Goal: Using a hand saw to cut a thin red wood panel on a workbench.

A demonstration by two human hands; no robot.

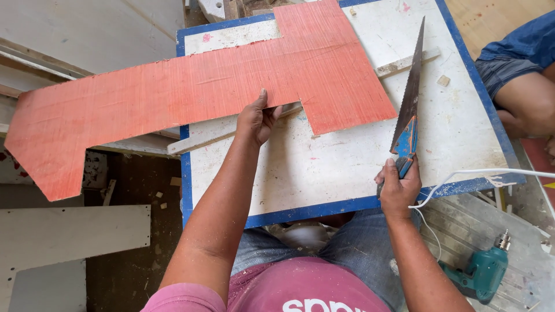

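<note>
A long, irregularly cut red board (191, 86) lies across a white table with a blue border (335, 173) and overhangs far to the left. My left hand (257, 118) presses on the board's near edge, fingers over its rim. My right hand (398, 188) grips the blue and orange handle of a hand saw (409, 98). The saw blade points away from me and lies just right of the board's notched right end. A thin wooden strip (404, 62) runs under the board across the table.
A teal power drill (483, 271) lies on the floor at lower right, with a white cord (491, 171) crossing the table's corner. Another person's leg and blue shorts (520, 69) are at the right edge. White panels (69, 231) lie at left.
</note>
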